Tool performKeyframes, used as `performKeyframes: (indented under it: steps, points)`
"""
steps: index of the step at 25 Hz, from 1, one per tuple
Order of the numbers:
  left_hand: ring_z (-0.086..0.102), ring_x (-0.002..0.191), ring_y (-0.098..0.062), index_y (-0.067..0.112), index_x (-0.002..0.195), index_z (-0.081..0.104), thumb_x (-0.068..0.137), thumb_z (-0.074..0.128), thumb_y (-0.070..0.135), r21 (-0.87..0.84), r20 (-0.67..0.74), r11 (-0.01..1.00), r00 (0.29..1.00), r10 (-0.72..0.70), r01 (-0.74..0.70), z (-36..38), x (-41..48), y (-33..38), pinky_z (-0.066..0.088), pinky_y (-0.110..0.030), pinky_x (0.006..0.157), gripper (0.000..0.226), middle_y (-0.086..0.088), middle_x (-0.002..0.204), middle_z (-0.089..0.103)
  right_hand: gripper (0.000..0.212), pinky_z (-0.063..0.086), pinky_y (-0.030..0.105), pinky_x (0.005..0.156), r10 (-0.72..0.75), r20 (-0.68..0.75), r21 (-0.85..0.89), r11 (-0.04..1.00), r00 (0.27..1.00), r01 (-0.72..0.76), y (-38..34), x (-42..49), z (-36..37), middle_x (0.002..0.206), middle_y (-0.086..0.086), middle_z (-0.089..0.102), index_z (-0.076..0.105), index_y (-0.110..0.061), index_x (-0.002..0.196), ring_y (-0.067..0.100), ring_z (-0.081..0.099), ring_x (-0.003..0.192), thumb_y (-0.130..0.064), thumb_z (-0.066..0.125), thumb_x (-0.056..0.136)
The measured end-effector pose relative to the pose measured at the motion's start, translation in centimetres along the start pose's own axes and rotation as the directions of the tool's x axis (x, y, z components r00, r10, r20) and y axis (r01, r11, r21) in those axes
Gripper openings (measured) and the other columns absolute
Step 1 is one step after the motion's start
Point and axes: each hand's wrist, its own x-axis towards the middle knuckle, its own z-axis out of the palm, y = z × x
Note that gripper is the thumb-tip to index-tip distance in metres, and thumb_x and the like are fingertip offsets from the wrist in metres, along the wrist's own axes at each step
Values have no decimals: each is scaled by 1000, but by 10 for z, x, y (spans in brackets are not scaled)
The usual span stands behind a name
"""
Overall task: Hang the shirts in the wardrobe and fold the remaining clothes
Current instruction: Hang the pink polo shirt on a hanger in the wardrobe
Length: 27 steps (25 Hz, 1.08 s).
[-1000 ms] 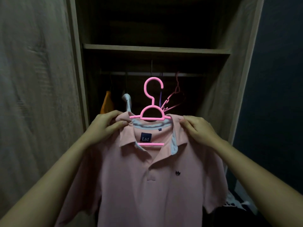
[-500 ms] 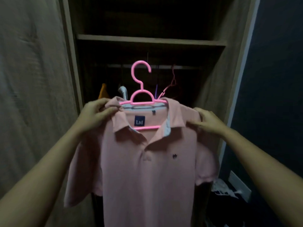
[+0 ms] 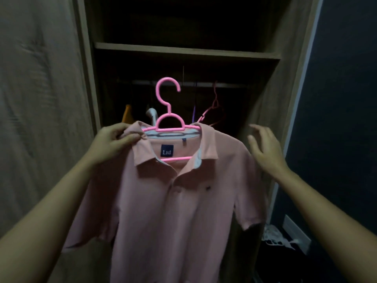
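A pink polo shirt (image 3: pixel 163 201) hangs on a pink plastic hanger (image 3: pixel 168 119) in front of the open wardrobe. My left hand (image 3: pixel 114 139) pinches the shirt's left shoulder beside the collar and holds the shirt up. Off the shirt's right shoulder, my right hand (image 3: pixel 265 148) hovers with its fingers spread and holds nothing. The hanger's hook points up, just below the wardrobe rail (image 3: pixel 204 84) and in front of it.
An orange garment (image 3: pixel 127 115), a grey hanger (image 3: pixel 152 114) and empty pink hangers (image 3: pixel 214 107) hang on the rail. A shelf (image 3: pixel 183 50) runs above it. The wardrobe door (image 3: pixel 40 119) stands at the left. White cloth (image 3: pixel 275 237) lies low on the right.
My right hand has let go of the shirt's right shoulder and moved away to the right with open fingers. The left hand still holds the shirt up.
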Motion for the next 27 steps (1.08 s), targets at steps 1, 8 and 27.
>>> performKeyframes:
  steps: [1,8,27]
  points:
    - [58,71,13,49,82,69,83,70,13,-23,20,1000,1000,0,0,7,2,1,45,-6,66,37,28,79,68,49,39,35,98,-140,29,-32,989,990,141,-24,11,1,129,13,54,48,-9,131,26,51,118,-37,42,92]
    - [61,90,0,35,106,63,90,61,30,-108,252,989,965,-71,101,15,10,6,49,-20,82,17,12,97,71,23,41,36,73,-88,203,-116,987,975,113,-67,35,24,103,0,65,60,-27,101,26,59,98,-44,54,88]
    - [54,118,-20,14,136,46,66,62,14,-81,192,906,899,-394,415,-20,-23,-33,44,-29,90,72,-4,127,57,13,45,34,71,-53,-13,-33,998,999,53,-35,27,20,95,-5,66,62,-28,96,20,61,89,-34,61,85]
